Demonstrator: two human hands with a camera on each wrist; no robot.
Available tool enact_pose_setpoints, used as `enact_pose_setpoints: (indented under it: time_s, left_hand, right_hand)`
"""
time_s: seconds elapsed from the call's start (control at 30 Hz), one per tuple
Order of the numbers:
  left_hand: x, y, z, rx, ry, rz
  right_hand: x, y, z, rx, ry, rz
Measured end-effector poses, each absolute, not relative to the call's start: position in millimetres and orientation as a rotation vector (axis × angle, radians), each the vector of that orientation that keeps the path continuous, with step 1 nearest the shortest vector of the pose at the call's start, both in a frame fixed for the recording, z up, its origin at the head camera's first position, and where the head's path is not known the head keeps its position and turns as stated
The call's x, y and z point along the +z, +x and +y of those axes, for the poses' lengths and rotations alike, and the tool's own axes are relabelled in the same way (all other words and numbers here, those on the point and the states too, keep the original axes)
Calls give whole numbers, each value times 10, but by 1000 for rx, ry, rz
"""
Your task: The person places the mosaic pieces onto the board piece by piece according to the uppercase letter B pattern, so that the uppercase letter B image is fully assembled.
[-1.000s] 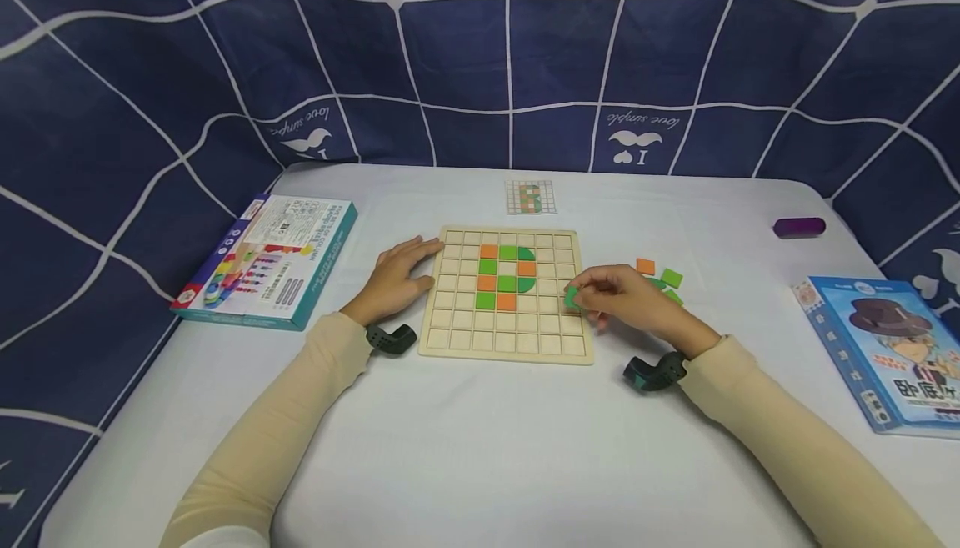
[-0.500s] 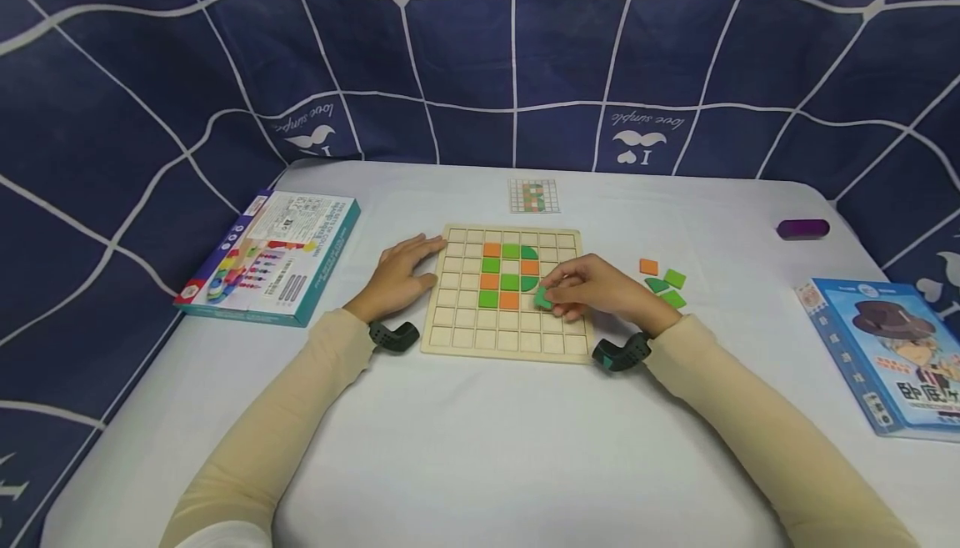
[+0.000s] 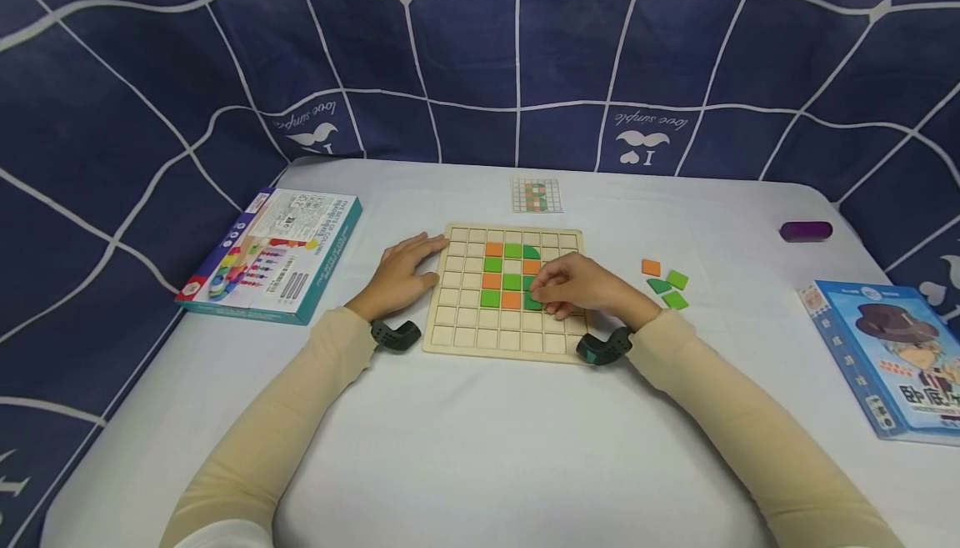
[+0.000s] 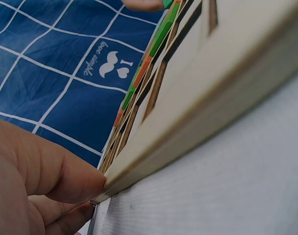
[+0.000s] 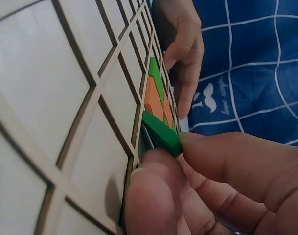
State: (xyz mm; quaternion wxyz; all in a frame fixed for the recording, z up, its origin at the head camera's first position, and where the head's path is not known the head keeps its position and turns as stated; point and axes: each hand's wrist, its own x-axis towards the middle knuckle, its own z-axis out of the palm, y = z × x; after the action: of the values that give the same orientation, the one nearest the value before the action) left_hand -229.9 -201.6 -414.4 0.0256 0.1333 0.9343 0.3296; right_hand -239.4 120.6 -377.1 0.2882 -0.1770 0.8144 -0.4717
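A square wooden grid board (image 3: 507, 349) lies mid-table, with orange, light green and dark green tiles set in its upper middle cells. My left hand (image 3: 401, 277) rests at the board's left edge, its fingers extended. Its thumb (image 4: 73, 178) touches the board's rim in the left wrist view. Over the board, my right hand (image 3: 577, 285) pinches a dark green tile (image 5: 161, 133) between thumb and fingers. That tile sits tilted at a cell beside an orange tile (image 5: 152, 98); my fingers hide part of its outline.
Several loose tiles (image 3: 677, 279) lie right of the board. Behind it is a small pattern card (image 3: 537, 196). A teal-edged box (image 3: 273, 256) stands left, a blue box (image 3: 892, 356) right, and a purple oblong object (image 3: 806, 232) far right. A dark blue checked cloth (image 3: 465, 39) hangs behind.
My right hand has moved left from the board's right edge, carrying the dark green tile to the cell beside the bottom orange tile. The left hand has stayed at the board's edge.
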Motion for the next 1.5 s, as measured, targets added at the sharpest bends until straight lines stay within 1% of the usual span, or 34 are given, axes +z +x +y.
enact_pose_setpoints:
  time_s: [0.77, 1.07, 1.23, 1.5]
  left_hand:
    - [-4135, -2313, -2011, 1007, 423, 2887]
    - [-4139, -2320, -2013, 1000, 428, 2894]
    - [-4141, -2316, -2015, 1008, 426, 2888]
    - [-4140, -2301, -2021, 1017, 424, 2884]
  right_hand:
    - [-3726, -2361, 1098, -1099, -515, 2377]
    - [-3739, -2377, 1095, -1103, -513, 2381]
    - [-3782, -2431, 1143, -1186, -517, 2281]
    - [-3821, -2495, 1365, -1422, -566, 2070]
